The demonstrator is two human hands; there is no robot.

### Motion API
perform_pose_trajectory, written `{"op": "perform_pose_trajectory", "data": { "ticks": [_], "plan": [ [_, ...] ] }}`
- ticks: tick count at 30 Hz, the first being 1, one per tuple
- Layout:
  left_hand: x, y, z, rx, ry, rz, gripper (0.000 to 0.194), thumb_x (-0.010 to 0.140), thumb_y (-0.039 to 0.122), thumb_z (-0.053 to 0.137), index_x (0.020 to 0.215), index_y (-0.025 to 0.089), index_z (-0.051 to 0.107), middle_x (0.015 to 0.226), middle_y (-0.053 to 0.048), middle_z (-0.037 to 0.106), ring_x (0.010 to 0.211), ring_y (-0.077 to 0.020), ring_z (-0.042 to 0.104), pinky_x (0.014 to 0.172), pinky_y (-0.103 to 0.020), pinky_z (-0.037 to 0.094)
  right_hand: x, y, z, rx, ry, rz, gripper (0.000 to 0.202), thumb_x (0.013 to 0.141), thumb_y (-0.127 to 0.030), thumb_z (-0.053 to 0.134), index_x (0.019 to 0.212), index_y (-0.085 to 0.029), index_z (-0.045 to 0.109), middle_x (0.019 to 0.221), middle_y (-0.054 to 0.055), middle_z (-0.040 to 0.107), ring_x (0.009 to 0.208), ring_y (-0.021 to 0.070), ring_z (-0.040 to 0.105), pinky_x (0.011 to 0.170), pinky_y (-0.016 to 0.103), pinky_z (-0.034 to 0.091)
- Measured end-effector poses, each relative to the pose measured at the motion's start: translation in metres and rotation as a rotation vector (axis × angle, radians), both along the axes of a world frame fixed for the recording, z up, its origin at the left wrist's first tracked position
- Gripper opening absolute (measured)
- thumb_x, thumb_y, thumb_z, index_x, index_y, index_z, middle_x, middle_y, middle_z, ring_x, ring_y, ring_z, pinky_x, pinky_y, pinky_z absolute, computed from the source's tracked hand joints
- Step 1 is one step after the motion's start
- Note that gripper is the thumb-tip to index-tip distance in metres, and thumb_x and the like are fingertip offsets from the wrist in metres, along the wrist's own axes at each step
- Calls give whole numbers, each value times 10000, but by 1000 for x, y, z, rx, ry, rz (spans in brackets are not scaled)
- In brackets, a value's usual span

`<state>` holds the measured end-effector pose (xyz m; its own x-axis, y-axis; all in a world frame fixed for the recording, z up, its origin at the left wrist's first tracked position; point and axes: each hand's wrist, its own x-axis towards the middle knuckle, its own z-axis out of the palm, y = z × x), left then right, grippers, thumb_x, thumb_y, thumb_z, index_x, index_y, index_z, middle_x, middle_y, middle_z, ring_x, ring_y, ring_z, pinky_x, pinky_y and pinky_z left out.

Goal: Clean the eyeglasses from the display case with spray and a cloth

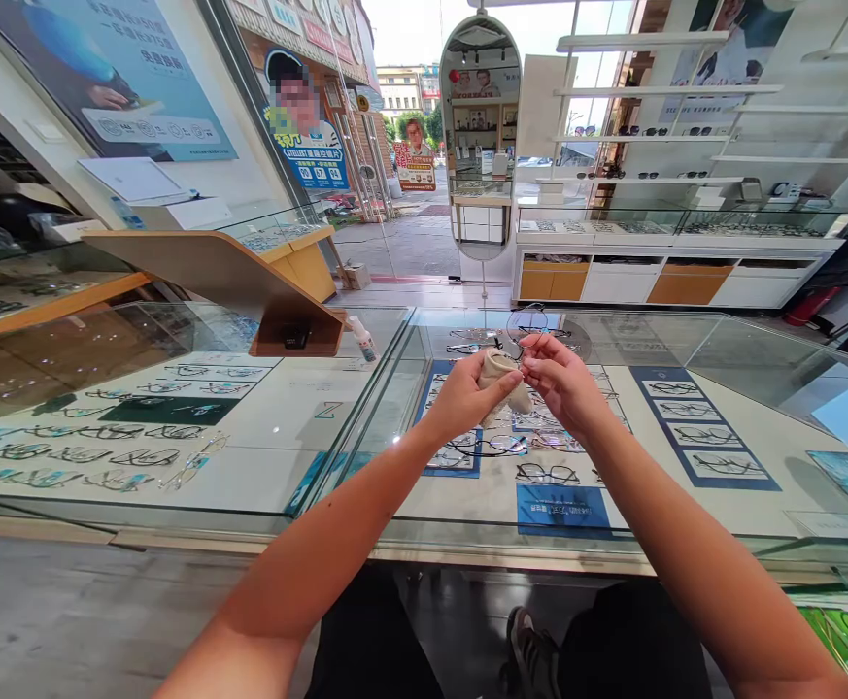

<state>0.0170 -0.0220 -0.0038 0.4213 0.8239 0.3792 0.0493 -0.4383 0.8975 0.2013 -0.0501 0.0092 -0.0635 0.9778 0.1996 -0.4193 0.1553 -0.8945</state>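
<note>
My left hand is closed on a crumpled beige cloth, held above the glass counter. Close beside it, the fingers of my right hand pinch a pair of thin-framed eyeglasses. One rounded rim rises past the fingertips, while the rest of the frame is largely hidden by the hands and cloth. The cloth is right against the glasses, though exactly which part it touches cannot be made out. Beneath both hands, several more eyeglasses lie inside the glass display case.
A small white bottle stands on the counter beside a brown wooden stand. Display eyeglasses fill the left case. Beyond the counter are an oval mirror and wall shelves with sunglasses.
</note>
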Motion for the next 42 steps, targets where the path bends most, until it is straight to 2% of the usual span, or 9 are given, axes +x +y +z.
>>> {"op": "perform_pose_trajectory", "data": {
  "ticks": [6, 14, 20, 26, 32, 37, 42],
  "plan": [
    [3, -4, 0, -3, -31, 42, 490, 908, 643, 775, 955, 167, 668, 837, -34, 680, 727, -134, 558, 656, -253, 455, -3, -3, 2, 10, 3, 5, 309, 694, -235, 882, 987, -262, 788, 892, -24, 581, 822, 137, 537, 779, 285, 462],
    [5, -3, -1, -3, -101, 34, 486, 887, 652, 791, 884, 176, 690, 750, -13, 653, 666, -130, 546, 619, -268, 442, -8, -8, 4, -50, -26, -8, 327, 674, -392, 954, 871, -246, 738, 950, 12, 690, 836, 164, 574, 832, 337, 487],
    [5, 1, -7, -52, -167, -8, 519, 926, 687, 728, 805, 192, 628, 693, 2, 568, 621, -125, 473, 579, -279, 399, -9, -9, 5, -33, -37, 12, 326, 656, -393, 960, 869, -253, 755, 953, 6, 718, 811, 160, 585, 853, 354, 512],
    [3, 2, -2, -13, -52, 16, 599, 987, 754, 578, 773, 197, 615, 714, -23, 575, 647, -146, 477, 600, -298, 410, -7, -5, 5, -52, -1, -49, 265, 652, -353, 930, 853, -239, 800, 1041, 38, 757, 794, 148, 580, 825, 344, 523],
    [-2, 5, 1, -4, 38, -40, 619, 995, 758, 556, 808, 176, 658, 733, -31, 603, 665, -148, 501, 611, -286, 405, -4, -2, 5, -46, -11, -130, 198, 641, -337, 896, 778, -238, 793, 1029, 41, 765, 796, 155, 588, 800, 333, 521],
    [-2, 6, 0, -15, 55, -68, 600, 1016, 731, 545, 817, 174, 647, 727, -20, 572, 660, -140, 474, 617, -285, 391, -4, -2, 6, -44, -1, -133, 206, 624, -331, 910, 759, -240, 783, 966, 23, 748, 800, 156, 598, 819, 337, 512],
    [-1, 3, 0, -18, 20, -55, 610, 985, 757, 580, 790, 181, 625, 696, -8, 551, 625, -132, 450, 561, -276, 361, -4, -2, 4, -25, -50, -80, 242, 638, -304, 914, 821, -240, 769, 910, 3, 722, 806, 155, 586, 817, 333, 491]
  ]
}}
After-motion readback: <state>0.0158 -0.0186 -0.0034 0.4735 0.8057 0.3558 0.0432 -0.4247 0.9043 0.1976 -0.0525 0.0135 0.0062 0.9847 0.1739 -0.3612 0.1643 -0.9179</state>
